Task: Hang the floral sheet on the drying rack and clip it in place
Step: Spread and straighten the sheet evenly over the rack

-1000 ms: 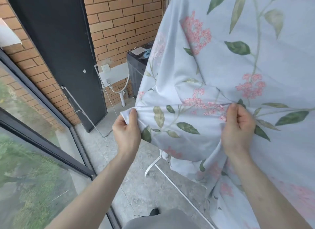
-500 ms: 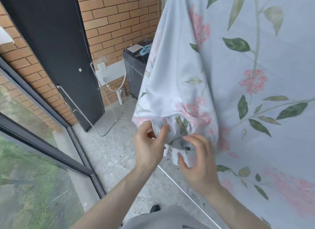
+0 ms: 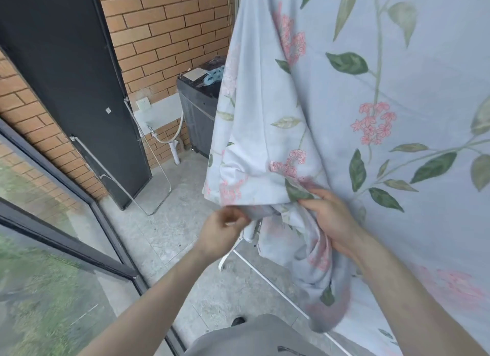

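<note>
The pale blue floral sheet (image 3: 344, 111) with pink blooms and green leaves hangs down over the right half of the view, its left edge folded and bunched. My left hand (image 3: 221, 232) pinches the lower hem of that fold. My right hand (image 3: 331, 217) grips a gathered bunch of the sheet just to the right, and a twisted tail of fabric droops below it. Only a white leg and floor bar of the drying rack (image 3: 254, 268) show beneath the sheet; the rest of the rack is covered. No clip is visible.
A dark washing machine (image 3: 198, 117) with small items on its lid stands against the brick wall (image 3: 164, 37). A black panel (image 3: 66, 77) with a leaning metal frame (image 3: 148, 196) is at left. A glass railing (image 3: 53, 249) borders the tiled floor (image 3: 169, 239).
Both hands let go of the stretched hem, came together lower down and took hold of the bunched edge. The sheet now hangs lower, with a tail drooping under my right hand.
</note>
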A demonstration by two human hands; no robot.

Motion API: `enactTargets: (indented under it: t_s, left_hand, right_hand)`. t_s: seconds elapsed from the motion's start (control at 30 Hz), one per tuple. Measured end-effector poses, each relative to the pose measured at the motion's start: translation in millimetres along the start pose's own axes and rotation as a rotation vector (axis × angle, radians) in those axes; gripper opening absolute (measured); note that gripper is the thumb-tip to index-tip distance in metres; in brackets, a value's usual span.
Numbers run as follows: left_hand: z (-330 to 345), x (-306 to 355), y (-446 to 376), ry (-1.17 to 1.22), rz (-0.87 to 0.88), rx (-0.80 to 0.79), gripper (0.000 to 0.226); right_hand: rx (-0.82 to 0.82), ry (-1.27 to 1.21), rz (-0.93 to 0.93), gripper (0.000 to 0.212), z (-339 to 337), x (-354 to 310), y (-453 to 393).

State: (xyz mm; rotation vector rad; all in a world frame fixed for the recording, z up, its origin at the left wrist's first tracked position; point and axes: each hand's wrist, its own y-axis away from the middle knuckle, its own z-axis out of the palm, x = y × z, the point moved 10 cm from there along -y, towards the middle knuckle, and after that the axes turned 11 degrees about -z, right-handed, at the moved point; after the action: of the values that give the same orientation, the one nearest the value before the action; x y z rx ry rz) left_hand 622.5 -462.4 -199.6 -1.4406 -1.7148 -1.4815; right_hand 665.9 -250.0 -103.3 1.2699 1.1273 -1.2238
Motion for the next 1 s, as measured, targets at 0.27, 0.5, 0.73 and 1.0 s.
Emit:
enactTargets:
  t_s: [0.27, 0.5, 0.73, 1.0]
  left_hand:
    - [126.4, -16.1, 2.4, 0.752, -0.42, -0.743, 0.052]
    - [83.3, 6.4, -32.3, 1.078, -0.331, -0.35, 0.024]
    - [-37.1, 14.4, -14.3, 0.445, -0.05, 0.123, 0.012]
    - [-83.9, 58.7, -17.5, 0.013, 0.213, 0.268, 0.036]
  right_hand:
    - [-0.08, -0.207, 0.2, 0.034, 22.1, 17.9, 2.1]
    - [0.044, -0.217, 0.136, 0.034, 3.1, 12.7, -2.0]
    - [0.377, 0.16, -0.152, 0.022, -60.4, -24.5, -7.2]
    - [-0.042, 0.42, -0.024, 0.048, -11.6, 22.6, -14.9]
